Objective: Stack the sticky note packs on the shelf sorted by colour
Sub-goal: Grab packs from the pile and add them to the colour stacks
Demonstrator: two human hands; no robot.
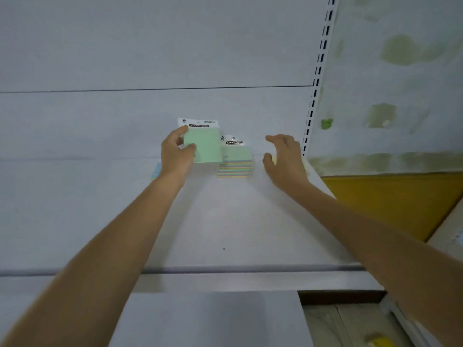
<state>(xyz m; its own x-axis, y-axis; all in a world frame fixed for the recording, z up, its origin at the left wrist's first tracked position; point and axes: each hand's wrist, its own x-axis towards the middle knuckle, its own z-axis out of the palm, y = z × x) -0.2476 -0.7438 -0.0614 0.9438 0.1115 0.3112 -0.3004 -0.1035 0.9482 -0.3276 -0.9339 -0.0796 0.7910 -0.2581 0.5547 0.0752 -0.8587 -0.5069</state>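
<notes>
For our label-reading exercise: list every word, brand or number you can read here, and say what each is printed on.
"STICKY NOTE": header of the green pack held by the left hand.
"STICKY NOTE": header of the top pack on the stack.
Logos and small print on both headers: too blurred to read.

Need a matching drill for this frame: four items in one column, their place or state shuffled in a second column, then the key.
Column 1
1. green pack
2. multicolour stack
3. blue pack
4. right hand

Column 2
a. open, fingers spread, to the right of the stack
b. gripped by the left hand, its face toward the camera
c. resting on the shelf between the two hands
d. far left, mostly hidden behind the left wrist

Pairs: 1-b, 2-c, 3-d, 4-a
</notes>
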